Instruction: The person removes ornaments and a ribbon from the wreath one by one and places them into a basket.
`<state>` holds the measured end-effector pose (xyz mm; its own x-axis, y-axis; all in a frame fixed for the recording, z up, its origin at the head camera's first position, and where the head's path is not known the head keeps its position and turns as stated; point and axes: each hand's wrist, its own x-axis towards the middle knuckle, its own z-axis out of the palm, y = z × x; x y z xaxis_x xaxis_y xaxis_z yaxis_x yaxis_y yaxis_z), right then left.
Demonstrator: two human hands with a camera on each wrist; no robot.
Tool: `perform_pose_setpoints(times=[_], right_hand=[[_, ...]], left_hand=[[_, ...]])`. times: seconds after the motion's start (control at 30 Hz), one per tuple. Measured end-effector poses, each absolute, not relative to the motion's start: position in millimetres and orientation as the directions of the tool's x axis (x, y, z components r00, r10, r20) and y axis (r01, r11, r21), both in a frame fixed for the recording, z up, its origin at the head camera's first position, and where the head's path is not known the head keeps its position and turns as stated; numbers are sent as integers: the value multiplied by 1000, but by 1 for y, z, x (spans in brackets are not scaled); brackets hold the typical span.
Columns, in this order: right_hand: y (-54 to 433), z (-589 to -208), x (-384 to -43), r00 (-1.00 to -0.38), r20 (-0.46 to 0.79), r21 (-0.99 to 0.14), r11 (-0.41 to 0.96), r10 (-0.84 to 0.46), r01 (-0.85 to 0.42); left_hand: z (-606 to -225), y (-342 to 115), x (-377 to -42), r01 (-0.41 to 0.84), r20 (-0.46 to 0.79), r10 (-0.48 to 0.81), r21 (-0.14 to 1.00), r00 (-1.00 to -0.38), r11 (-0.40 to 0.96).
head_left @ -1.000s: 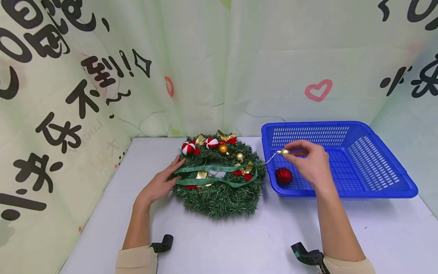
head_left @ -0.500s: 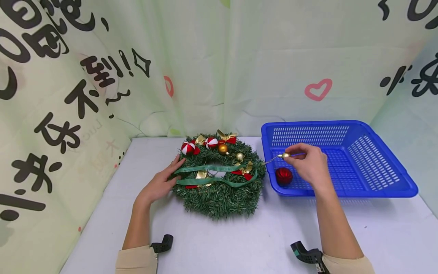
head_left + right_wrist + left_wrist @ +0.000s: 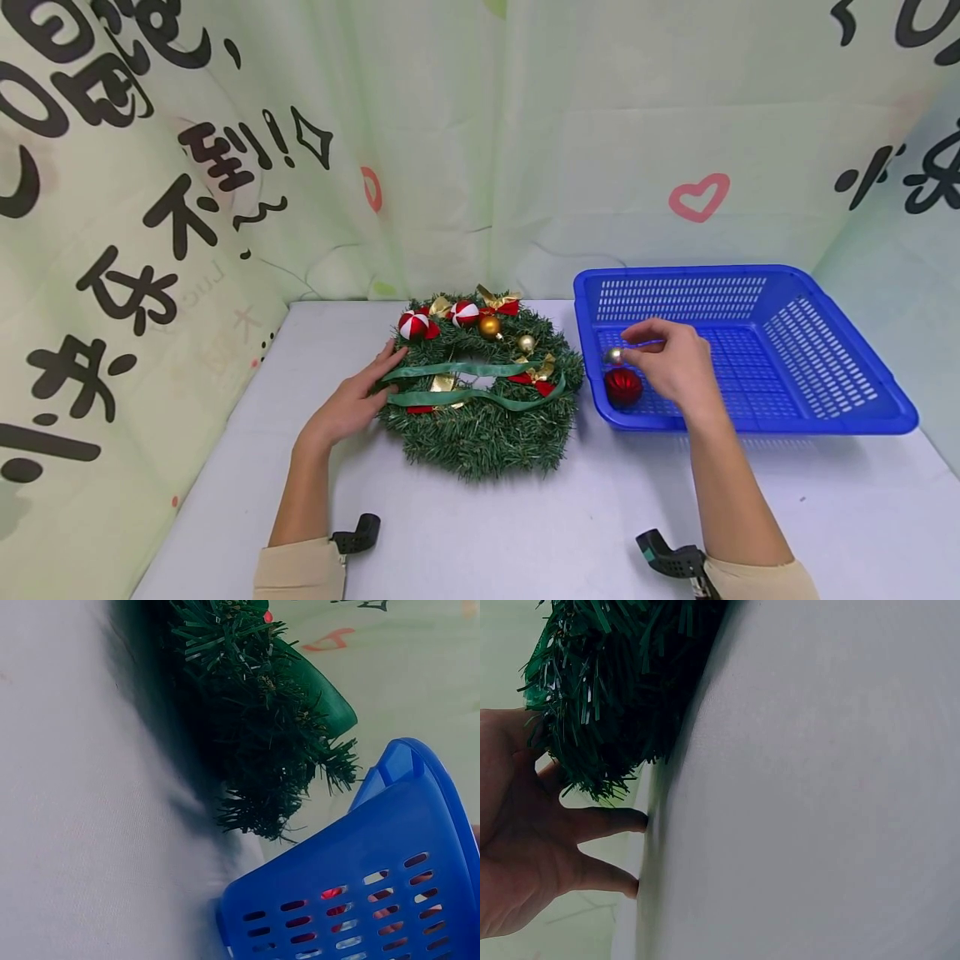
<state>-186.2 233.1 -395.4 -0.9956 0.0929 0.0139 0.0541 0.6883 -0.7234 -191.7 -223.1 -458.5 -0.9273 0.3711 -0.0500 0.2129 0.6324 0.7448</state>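
The left hand (image 3: 356, 404), fingers spread and ungripping, should lightly steady the wreath (image 3: 483, 450); the right hand (image 3: 678, 362), grasp unclear, should handle the gold ball (image 3: 614, 356) without knocking the red ball (image 3: 622, 388).

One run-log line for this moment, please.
left grip: against wreath | right grip: at gold bauble by red bauble, hold unclear | blue basket: holds red bauble | green ribbon: across wreath

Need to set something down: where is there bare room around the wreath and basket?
The white table is bare in front of the wreath and, farther left, between the left hand and the table's left edge. Inside the blue basket, the right half is free. Its left end is crowded: right hand, gold ball and red ball sit close together.
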Motion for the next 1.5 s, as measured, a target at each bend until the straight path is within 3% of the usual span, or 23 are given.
perform_pose_setpoints(times=[1.5], right_hand=[[227,-392,-185,-995,61,-720,694,85,15]], left_hand=[[-459,-223,-192,223,-38,377,751,-925,622]])
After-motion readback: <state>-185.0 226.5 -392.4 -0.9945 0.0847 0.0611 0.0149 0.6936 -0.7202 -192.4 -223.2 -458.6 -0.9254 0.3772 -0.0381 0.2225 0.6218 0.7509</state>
